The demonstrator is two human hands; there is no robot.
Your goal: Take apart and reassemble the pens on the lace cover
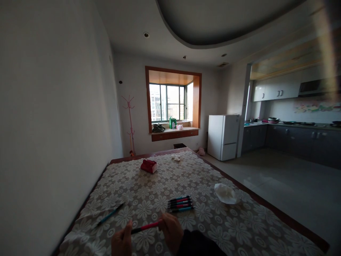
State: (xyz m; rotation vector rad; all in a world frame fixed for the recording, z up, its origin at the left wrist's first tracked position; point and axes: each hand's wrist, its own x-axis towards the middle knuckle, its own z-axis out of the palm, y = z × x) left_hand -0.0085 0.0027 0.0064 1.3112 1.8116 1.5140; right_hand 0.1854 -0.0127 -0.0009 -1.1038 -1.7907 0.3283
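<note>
Low over the table, a red and black pen (146,227) is stretched between my two hands. My left hand (122,240) pinches its black end. The red end sits in the closed fingers of my right hand (170,230), whose dark sleeve enters from the lower right. Just beyond my right hand, several pens (181,203) in blue, red and black lie side by side in a row. A single blue pen (110,214) rests at a slant on the cloth, to the left and ahead of my left hand.
A floral lace cloth (144,193) covers the table. On it are a red pack (149,166), a small whitish item (176,158) and a white crumpled bag or tissue (225,193) at right. A wall (58,117) runs along the left edge; a white fridge (222,137) stands beyond.
</note>
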